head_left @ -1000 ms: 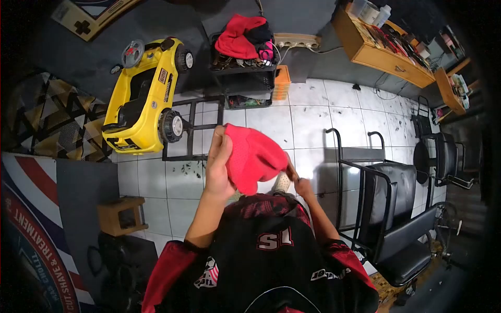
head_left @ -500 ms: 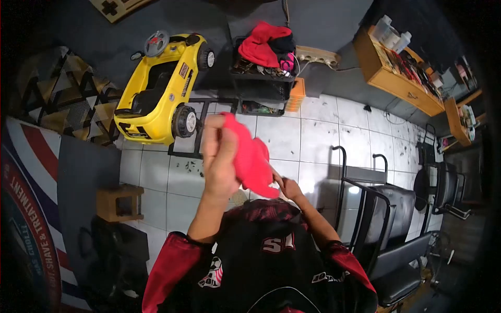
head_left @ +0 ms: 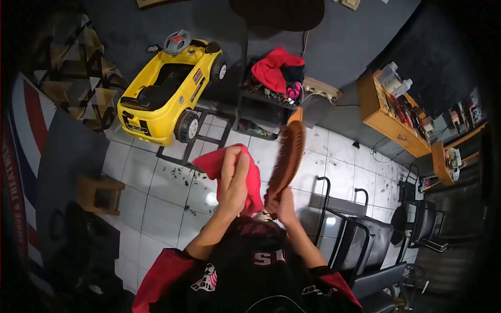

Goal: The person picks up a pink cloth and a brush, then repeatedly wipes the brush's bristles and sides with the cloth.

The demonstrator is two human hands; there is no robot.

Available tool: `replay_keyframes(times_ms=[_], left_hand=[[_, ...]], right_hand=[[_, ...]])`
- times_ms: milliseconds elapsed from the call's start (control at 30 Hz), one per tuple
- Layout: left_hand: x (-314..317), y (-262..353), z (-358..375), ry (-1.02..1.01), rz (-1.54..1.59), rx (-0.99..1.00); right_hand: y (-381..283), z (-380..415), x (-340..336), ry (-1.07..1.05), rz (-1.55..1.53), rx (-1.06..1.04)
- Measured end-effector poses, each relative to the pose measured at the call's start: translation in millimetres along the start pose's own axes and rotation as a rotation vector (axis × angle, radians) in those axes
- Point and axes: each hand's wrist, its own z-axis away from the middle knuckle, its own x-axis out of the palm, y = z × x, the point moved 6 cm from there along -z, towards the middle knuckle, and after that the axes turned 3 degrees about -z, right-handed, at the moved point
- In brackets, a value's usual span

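Observation:
My left hand [head_left: 234, 187] is closed on a red cloth [head_left: 253, 180], which hangs in folds on both sides of the fingers. A brown brush [head_left: 292, 154] with a row of dark bristles stands nearly upright in my right hand [head_left: 286, 207]. Its bristles face left, towards the cloth, with a gap between the two. The fingers of the right hand wrap round the brush's lower end and are partly hidden.
Ahead stands a yellow ride-on toy car [head_left: 156, 96] beside a black rack [head_left: 263, 112] topped with red cloth. Black chairs [head_left: 365, 235] are on the right, below a wooden shelf [head_left: 396, 117]. A small stool [head_left: 99, 194] is at left. Dark hair clippings lie on the tiled floor.
The brush has come up into view in my right hand. My left hand has moved lower and slightly right with the red cloth, and the camera view has shifted.

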Motion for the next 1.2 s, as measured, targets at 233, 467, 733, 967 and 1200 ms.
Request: replay_keyframes(times_ms=[233, 467, 733, 967, 1200], left_hand=[[-14, 77, -9, -0.01, 0.367, 0.218], [-64, 81, -2, 0.192, 0.471, 0.162], [-51, 35, 2, -0.046, 0.17, 0.002], [-64, 60, -5, -0.101, 0.223, 0.072], [-118, 116, -11, 0.263, 0.366, 0.223]], right_hand=[[132, -48, -68, -0.221, 1.219, -0.486], [218, -26, -195, 0.171, 1.359, 0.341], [41, 5, 39, -0.047, -0.08, -0.002], [121, -30, 7, -0.156, 0.945, -0.186], [265, -15, -165, -0.083, 1.545, 0.51]])
